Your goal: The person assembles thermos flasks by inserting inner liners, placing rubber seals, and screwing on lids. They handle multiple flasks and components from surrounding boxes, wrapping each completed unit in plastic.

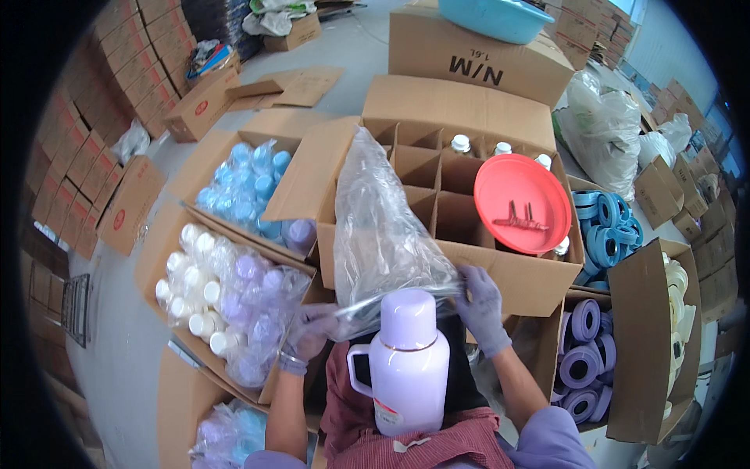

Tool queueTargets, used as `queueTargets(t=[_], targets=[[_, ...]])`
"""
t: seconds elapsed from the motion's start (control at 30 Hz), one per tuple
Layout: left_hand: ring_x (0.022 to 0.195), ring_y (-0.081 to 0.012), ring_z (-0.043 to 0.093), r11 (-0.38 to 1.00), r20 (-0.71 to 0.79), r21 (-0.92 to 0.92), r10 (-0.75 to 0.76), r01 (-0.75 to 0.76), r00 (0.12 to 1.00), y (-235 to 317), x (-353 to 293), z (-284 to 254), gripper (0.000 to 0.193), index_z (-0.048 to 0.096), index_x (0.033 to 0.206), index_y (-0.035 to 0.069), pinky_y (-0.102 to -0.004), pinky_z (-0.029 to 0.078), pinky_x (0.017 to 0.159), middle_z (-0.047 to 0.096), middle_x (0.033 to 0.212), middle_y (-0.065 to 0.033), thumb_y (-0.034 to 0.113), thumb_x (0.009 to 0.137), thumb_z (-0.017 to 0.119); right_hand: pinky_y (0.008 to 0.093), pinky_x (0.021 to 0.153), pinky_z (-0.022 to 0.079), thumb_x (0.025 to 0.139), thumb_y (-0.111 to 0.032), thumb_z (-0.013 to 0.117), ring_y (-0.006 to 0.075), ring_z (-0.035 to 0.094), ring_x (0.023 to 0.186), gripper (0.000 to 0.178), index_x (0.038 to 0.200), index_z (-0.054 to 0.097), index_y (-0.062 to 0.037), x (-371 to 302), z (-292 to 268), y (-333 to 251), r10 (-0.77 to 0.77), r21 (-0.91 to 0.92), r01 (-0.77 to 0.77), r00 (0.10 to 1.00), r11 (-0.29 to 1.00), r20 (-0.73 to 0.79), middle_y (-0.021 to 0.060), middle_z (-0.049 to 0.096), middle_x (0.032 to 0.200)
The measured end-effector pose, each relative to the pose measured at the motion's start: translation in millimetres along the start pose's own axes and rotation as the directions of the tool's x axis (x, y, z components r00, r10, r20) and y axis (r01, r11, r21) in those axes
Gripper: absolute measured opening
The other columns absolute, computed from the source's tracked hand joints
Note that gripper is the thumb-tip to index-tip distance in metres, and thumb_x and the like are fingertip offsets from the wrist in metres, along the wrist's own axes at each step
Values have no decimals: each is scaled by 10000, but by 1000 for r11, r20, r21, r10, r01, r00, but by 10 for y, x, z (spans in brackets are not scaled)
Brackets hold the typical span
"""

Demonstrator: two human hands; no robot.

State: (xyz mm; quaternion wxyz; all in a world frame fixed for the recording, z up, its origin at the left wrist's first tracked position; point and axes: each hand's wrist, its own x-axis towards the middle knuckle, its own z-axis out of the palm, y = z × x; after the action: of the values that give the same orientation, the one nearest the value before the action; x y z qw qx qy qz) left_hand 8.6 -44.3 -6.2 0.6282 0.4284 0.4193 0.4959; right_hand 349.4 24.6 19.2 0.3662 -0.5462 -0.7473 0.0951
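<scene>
A lilac vacuum flask (410,371) with a side handle and a capped top stands upright on my lap, on a red checked cloth. Behind its cap, a clear plastic bag (379,234) spreads upward over the carton's front edge. My left hand (311,328), in a thin lilac glove, is closed on the left end of the bag's mouth. On the other side my right hand (484,309), gloved too, pinches the right end. The mouth is stretched between them, close to the flask's cap, which is outside the bag as far as I can see.
Ahead stands a divided carton (437,168) with several white-capped flasks. A red dish (522,203) holding small dark pieces rests on it. At left are boxes of bagged white and purple caps (226,297) and blue caps (254,176); at right, purple ring-shaped parts (582,363) and blue ones (605,227).
</scene>
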Motion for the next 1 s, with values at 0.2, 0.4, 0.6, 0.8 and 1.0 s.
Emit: queueTargets(t=[0.2, 0.4, 0.6, 0.8, 1.0], targets=[[1043, -159, 562, 979, 45, 143, 139, -144, 989, -121, -479, 214, 310, 717, 972, -35, -265, 420, 933, 622, 1126, -101, 254, 916, 617, 462, 1001, 454, 777, -26, 625, 322, 600, 936, 104, 869, 577, -19, -761, -313, -491, -195, 332, 192, 981, 923, -26, 163, 614, 958], [941, -143, 614, 968, -289, -154, 146, -196, 946, -395, -154, 474, 339, 659, 1122, -30, -290, 487, 881, 659, 1055, -83, 265, 988, 559, 267, 889, 443, 945, -51, 522, 124, 564, 957, 113, 987, 606, 12, -368, -123, -705, 510, 900, -435, 778, 17, 367, 58, 627, 1032], [904, -184, 582, 958, 31, -194, 221, -211, 975, -328, -471, 260, 360, 670, 1016, -55, -335, 456, 881, 625, 1001, -81, 281, 962, 556, 247, 780, 430, 880, -34, 502, 118, 533, 862, 146, 931, 635, 0, -946, -281, -273, 29, 664, -143, 983, 734, 180, 56, 612, 1004], [1018, -174, 588, 984, 122, -6, 177, -177, 977, -256, -401, 157, 186, 677, 959, 16, -353, 452, 942, 636, 1065, -87, 182, 905, 613, 300, 825, 459, 947, -139, 602, 170, 572, 931, 132, 873, 636, -35, -395, -237, -663, 287, 919, -394, 884, 26, 370, 70, 616, 1036], [1047, -237, 589, 866, 359, 465, 5, -183, 933, -619, -871, -341, 197, 665, 989, 23, -376, 461, 944, 619, 1056, -89, 187, 881, 671, 487, 843, 454, 619, -169, 658, 375, 547, 992, 344, 954, 625, -102, -895, -573, -213, -591, 452, 397, 659, 799, 466, 152, 573, 1060]])
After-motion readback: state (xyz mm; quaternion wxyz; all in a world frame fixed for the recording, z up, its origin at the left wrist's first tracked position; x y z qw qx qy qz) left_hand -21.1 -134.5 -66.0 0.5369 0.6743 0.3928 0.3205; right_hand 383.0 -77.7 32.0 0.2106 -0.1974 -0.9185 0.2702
